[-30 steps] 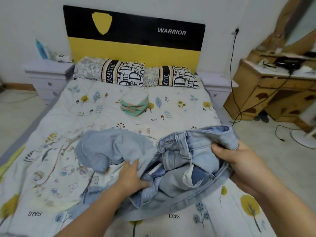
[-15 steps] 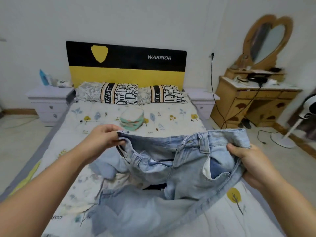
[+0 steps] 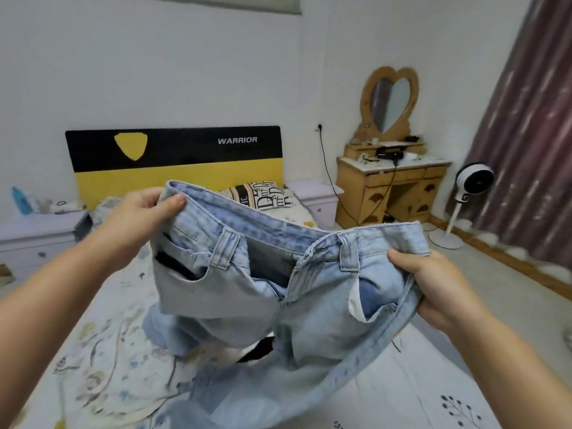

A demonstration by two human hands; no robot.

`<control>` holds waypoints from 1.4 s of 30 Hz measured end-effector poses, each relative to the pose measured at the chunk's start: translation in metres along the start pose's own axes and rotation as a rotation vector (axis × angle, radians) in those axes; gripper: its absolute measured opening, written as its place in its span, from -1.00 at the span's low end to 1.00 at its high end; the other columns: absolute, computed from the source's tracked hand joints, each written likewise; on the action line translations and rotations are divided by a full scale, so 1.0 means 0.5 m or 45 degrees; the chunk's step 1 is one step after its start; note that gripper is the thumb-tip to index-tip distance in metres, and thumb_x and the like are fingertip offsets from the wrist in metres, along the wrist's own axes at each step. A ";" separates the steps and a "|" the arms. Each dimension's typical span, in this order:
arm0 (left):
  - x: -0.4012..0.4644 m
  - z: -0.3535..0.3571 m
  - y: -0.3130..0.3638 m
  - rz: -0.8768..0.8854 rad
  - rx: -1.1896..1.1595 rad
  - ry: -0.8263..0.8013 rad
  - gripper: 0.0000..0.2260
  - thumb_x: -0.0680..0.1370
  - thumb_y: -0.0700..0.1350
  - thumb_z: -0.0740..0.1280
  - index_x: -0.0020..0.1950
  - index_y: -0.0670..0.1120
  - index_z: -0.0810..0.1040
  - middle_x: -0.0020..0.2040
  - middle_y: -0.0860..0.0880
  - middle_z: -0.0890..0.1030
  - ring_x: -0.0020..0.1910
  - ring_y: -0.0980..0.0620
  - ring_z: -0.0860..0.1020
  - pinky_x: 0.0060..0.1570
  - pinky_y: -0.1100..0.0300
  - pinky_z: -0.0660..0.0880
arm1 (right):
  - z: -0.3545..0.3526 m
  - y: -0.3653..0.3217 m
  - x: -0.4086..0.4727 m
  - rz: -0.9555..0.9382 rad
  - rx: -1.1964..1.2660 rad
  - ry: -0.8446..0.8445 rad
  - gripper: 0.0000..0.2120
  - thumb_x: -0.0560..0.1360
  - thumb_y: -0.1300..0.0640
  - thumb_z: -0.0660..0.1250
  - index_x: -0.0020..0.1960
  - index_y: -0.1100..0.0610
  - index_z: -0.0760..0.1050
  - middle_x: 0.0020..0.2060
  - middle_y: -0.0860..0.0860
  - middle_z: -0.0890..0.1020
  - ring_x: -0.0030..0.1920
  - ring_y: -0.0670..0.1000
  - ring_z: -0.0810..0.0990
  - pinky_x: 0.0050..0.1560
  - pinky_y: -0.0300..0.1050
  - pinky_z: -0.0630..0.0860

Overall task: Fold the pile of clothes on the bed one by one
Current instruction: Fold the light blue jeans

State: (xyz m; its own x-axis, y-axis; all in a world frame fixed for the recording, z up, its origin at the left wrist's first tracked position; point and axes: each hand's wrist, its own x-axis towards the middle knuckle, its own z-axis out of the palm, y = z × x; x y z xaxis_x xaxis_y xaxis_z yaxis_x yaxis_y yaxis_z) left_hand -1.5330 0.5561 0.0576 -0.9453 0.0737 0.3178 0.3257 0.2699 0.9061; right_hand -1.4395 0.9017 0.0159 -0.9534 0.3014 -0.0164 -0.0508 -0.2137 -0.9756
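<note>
Jeans (image 3: 309, 292): a second ago bunched low on the bed (image 3: 102, 366), now lifted clear and spread by the waistband, ready to align for folding. Left hand (image 3: 145, 209) pinches the waistband's left end, thumb over fabric; right hand (image 3: 433, 283) grips the right end. Waistband faces up, fly toward the wearer; long axis hangs down toward the bed.
</note>
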 end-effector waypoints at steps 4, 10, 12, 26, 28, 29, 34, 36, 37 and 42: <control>-0.001 0.022 0.067 0.179 -0.127 0.060 -0.71 0.56 -0.20 0.26 -0.31 0.05 0.61 -0.38 0.13 0.63 -0.38 0.22 0.57 -0.30 0.33 0.52 | -0.028 -0.044 -0.070 -0.115 0.010 0.043 -0.83 0.50 0.35 0.23 -0.01 0.21 0.58 -0.14 0.06 0.71 -0.13 0.02 0.69 -0.13 -0.13 0.63; -0.003 0.098 0.092 0.208 -0.134 -0.041 -0.75 0.53 -0.23 0.30 -0.32 0.01 0.57 -0.41 0.13 0.60 -0.38 0.21 0.53 -0.33 0.34 0.49 | -0.092 -0.054 -0.139 -0.271 -0.053 0.207 -0.83 0.44 0.42 0.27 -0.09 0.22 0.57 -0.31 0.00 0.70 -0.29 -0.05 0.68 -0.34 -0.23 0.60; -0.003 0.137 0.069 0.152 -0.117 -0.080 -0.79 0.51 -0.24 0.33 -0.29 -0.02 0.56 -0.36 0.07 0.61 -0.32 0.12 0.54 -0.21 0.20 0.48 | -0.123 -0.032 -0.142 -0.271 -0.128 0.295 -0.82 0.41 0.45 0.31 -0.11 0.21 0.57 -0.35 -0.01 0.69 -0.34 -0.07 0.66 -0.35 -0.25 0.59; 0.084 0.535 -0.188 -0.120 0.132 -0.377 -0.75 0.55 -0.30 0.24 -0.33 -0.14 0.41 -0.41 -0.04 0.43 -0.41 0.09 0.41 -0.35 0.20 0.33 | -0.369 0.209 -0.011 0.031 -0.218 0.521 -0.80 0.32 0.10 0.51 -0.13 0.19 0.62 -0.20 0.09 0.71 -0.13 0.07 0.68 -0.22 -0.19 0.61; 0.111 0.615 -0.227 -0.134 0.219 -0.417 -0.75 0.55 -0.29 0.24 -0.33 -0.16 0.38 -0.39 -0.06 0.40 -0.36 0.02 0.36 -0.33 0.17 0.27 | -0.416 0.250 0.027 0.078 -0.255 0.572 -0.62 0.21 -0.09 0.55 -0.16 0.18 0.64 -0.19 0.07 0.71 -0.17 0.02 0.68 -0.19 -0.16 0.61; 0.124 0.655 -0.247 -0.135 0.264 -0.435 -0.75 0.55 -0.28 0.24 -0.33 -0.17 0.37 -0.38 -0.06 0.39 -0.35 0.02 0.35 -0.33 0.18 0.25 | -0.439 0.268 0.047 0.107 -0.255 0.618 -0.63 0.21 -0.09 0.55 -0.17 0.17 0.64 -0.20 0.06 0.71 -0.15 0.05 0.68 -0.14 -0.09 0.61; 0.173 0.856 -0.359 -0.182 0.436 -0.506 -0.69 0.54 -0.28 0.26 -0.38 -0.08 0.33 -0.43 0.01 0.34 -0.36 0.02 0.34 -0.33 0.12 0.20 | -0.560 0.363 0.152 0.226 -0.378 0.741 -0.88 0.42 0.31 0.41 -0.21 0.11 0.60 -0.41 -0.08 0.67 -0.31 -0.05 0.64 -0.34 -0.20 0.52; 0.185 0.928 -0.408 -0.217 0.477 -0.532 -0.75 0.54 -0.28 0.26 -0.33 -0.08 0.39 -0.41 0.01 0.38 -0.30 -0.02 0.38 -0.31 0.14 0.17 | -0.596 0.398 0.190 0.287 -0.435 0.768 -0.88 0.41 0.30 0.43 -0.24 0.12 0.57 -0.38 -0.04 0.65 -0.28 0.01 0.59 -0.33 -0.17 0.44; 0.190 0.961 -0.432 -0.233 0.496 -0.541 -0.81 0.55 -0.27 0.25 -0.27 -0.13 0.44 -0.39 -0.01 0.41 -0.26 -0.03 0.40 -0.30 0.15 0.16 | -0.613 0.416 0.210 0.319 -0.462 0.786 -0.89 0.41 0.29 0.43 -0.25 0.13 0.57 -0.33 0.01 0.64 -0.27 0.00 0.56 -0.31 -0.19 0.41; 0.221 1.101 -0.555 -0.275 0.592 -0.539 -0.92 0.54 -0.27 0.25 -0.14 -0.16 0.48 -0.33 -0.04 0.46 -0.19 -0.05 0.45 -0.29 0.18 0.15 | -0.705 0.532 0.300 0.416 -0.581 0.803 -0.95 0.42 0.24 0.43 -0.15 0.20 0.57 -0.27 0.04 0.61 -0.20 0.04 0.56 -0.25 -0.13 0.38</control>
State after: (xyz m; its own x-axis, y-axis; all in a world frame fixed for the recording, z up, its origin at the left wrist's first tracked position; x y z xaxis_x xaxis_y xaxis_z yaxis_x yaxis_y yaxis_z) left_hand -1.7382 1.0176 -0.3123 -0.9451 0.3168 -0.0805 0.1756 0.6998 0.6924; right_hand -1.4911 1.2177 -0.3231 -0.5479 0.7807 -0.3004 0.4531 -0.0250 -0.8911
